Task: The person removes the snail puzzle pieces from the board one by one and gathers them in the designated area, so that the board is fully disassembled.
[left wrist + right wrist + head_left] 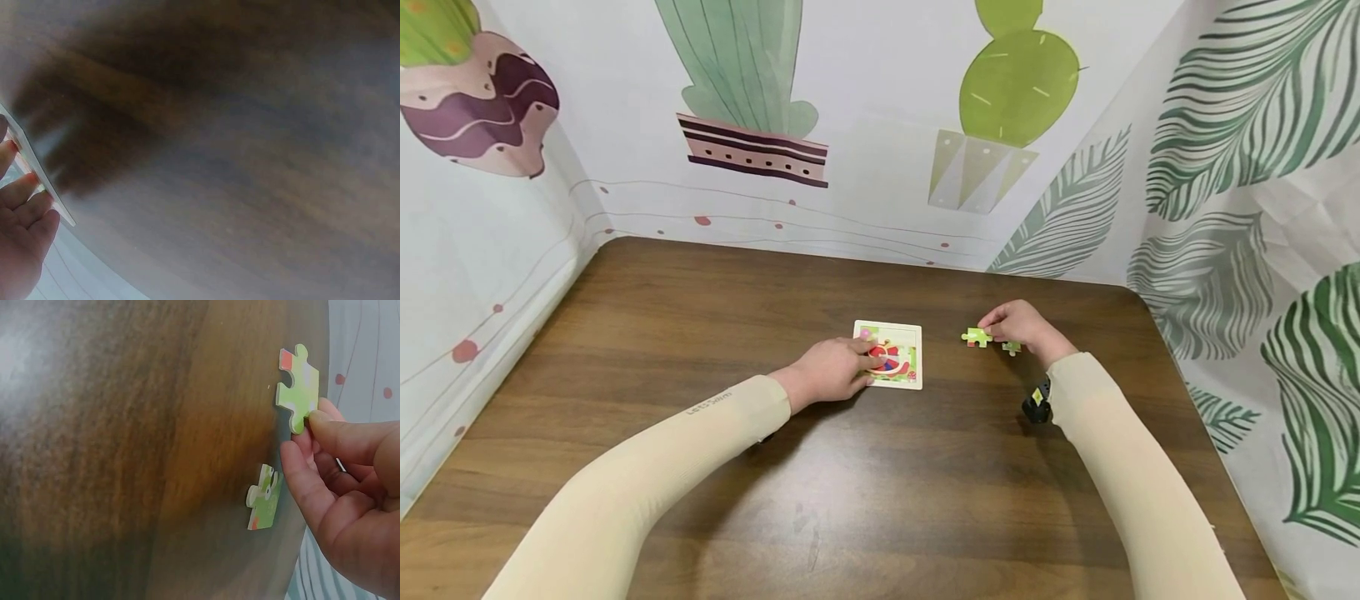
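A small square jigsaw puzzle tray with a cream frame lies on the table, partly filled with a colourful picture. My left hand rests flat on its left side, fingers stretched over the picture; the left wrist view shows those fingers on the tray's edge. To the right, my right hand pinches a light-green puzzle piece with a red corner between thumb and finger. Below that hand lies another green puzzle piece on the table, partly covered by the hand in the head view.
The brown wooden table meets a fabric backdrop printed with cacti and leaves at the back and sides. A black wrist device hangs below the right sleeve. Shadows of the hands fall on the wood.
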Tool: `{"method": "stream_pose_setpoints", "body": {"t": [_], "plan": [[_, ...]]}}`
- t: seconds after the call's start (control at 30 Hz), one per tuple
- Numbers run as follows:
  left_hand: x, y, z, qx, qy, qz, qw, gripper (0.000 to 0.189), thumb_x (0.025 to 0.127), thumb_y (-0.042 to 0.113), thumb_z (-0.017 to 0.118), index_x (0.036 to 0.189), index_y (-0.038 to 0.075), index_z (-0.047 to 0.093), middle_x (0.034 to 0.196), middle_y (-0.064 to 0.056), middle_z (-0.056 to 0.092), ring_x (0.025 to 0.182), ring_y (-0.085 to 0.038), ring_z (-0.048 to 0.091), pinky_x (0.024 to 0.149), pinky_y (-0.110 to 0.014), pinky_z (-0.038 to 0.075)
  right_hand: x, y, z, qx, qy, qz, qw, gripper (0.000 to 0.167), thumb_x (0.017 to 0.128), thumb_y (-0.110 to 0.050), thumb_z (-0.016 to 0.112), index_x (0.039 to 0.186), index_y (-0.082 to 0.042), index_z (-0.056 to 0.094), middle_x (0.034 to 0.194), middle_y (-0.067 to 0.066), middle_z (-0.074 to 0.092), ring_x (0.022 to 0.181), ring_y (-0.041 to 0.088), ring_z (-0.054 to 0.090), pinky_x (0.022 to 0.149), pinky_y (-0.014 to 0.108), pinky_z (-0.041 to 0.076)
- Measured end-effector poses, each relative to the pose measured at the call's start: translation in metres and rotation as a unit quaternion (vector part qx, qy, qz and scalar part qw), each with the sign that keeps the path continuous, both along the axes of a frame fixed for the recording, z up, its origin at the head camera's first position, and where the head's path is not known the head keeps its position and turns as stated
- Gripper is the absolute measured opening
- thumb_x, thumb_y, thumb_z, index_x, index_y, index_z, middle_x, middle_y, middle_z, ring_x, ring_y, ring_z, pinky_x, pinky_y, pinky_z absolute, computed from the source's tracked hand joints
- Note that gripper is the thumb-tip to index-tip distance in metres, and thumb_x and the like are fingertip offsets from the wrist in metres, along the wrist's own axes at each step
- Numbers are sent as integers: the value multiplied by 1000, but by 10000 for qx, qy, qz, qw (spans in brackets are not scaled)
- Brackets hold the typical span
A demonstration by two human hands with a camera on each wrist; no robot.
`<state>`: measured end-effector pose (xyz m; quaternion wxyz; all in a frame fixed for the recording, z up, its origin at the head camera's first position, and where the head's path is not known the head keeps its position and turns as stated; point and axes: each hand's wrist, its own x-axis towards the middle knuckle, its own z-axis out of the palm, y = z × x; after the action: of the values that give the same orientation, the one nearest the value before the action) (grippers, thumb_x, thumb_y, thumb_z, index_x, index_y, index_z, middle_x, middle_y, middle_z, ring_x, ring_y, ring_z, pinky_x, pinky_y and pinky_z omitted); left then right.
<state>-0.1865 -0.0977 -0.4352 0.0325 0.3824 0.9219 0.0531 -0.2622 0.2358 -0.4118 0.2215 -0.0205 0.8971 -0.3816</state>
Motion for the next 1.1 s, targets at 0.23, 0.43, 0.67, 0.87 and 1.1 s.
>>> {"method": "stream_pose_setpoints", "body": {"t": [0.23, 0.43, 0.67, 0.87, 1.1], "plan": [[0, 0, -1, 29, 57, -3, 10000, 40, 99, 30, 65, 136, 15, 69, 147, -16, 61, 138, -29, 59, 114, -42, 48, -1, 2, -2, 391, 211, 26, 9990, 24, 97, 1, 61, 114, 16, 69, 115, 28, 72, 75, 2, 63, 73, 19, 56], [1, 0, -1, 5, -38, 46, 10000, 41, 99, 30, 65, 137, 15, 67, 148, -16, 60, 138, -30, 59, 113, -43, 49, -4, 4, -6, 719, 322, 63, 9969, 22, 96, -2, 64, 112, 12, 71, 108, 24, 75, 74, 6, 64, 67, 19, 51], [1, 0, -1, 19, -4, 53, 10000, 40, 99, 30, 65, 136, 15, 68, 148, -15, 60, 138, -29, 59, 114, -42, 48, -5, 3, -6, 762, 287, 47, 9967, 22, 95, -3, 66, 111, 11, 72, 101, 19, 77, 71, 4, 61, 65, 20, 50], [0, 1, -1, 0, -10, 63, 10000, 40, 99, 30, 64, 136, 15, 68, 148, -15, 60, 139, -29, 58, 114, -42, 48, -4, 3, -4, 825, 302, 77, 9961, 22, 95, -3, 66, 110, 11, 72, 102, 21, 76, 67, 2, 61, 64, 19, 50], [0, 1, 0, 10, -50, 62, 10000, 41, 99, 30, 65, 137, 15, 68, 148, -15, 60, 139, -29, 58, 114, -42, 48, -3, 1, -2, 924, 349, 122, 9950, 20, 95, -3, 65, 108, 11, 73, 105, 24, 75, 66, 3, 61, 64, 19, 51]]}}
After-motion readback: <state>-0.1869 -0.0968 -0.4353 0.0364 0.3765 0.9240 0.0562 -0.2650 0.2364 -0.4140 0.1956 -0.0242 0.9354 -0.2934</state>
